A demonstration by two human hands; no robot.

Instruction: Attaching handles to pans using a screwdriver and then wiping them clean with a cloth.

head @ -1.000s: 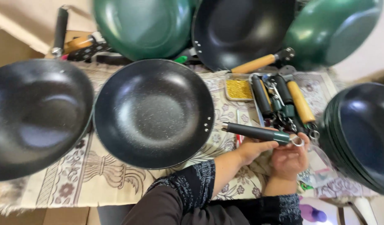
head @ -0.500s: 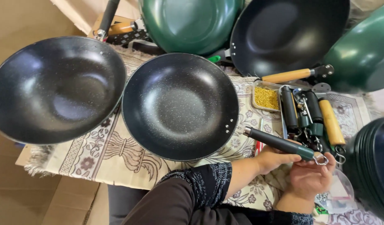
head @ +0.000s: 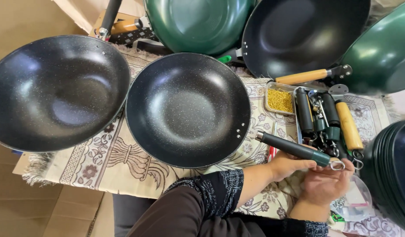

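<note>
A: Report the state of both hands.

B: The left hand (head: 287, 166) is closed around the near end of a dark green handle (head: 294, 149). The right hand (head: 326, 184) sits just right of it, fingers curled at the metal hanging ring (head: 337, 165) on the handle's end. Whether those fingers pinch the ring or only touch it cannot be determined.

A: Location of the handle?

B: Near right of the scene, above a patterned cloth (head: 123, 162). Its metal tip points at the rim of the centre wok (head: 187, 109), just beside the rivets; contact cannot be confirmed.

A: List the containers and contents.

B: The centre wok is speckled black inside and holds nothing. A second black wok (head: 57, 92) at left touches it rim to rim, also with nothing in it. A small clear tray (head: 279, 100), far right of the centre wok, holds fine yellow fasteners. Beside it lies a group of loose handles (head: 330, 118), black, green and wooden.

A: Other vessels?

B: At the far edge, a green wok (head: 198, 22) and a black wok with wooden handle (head: 299, 35). A stack of dark woks (head: 393, 171) stands at the right edge.
</note>
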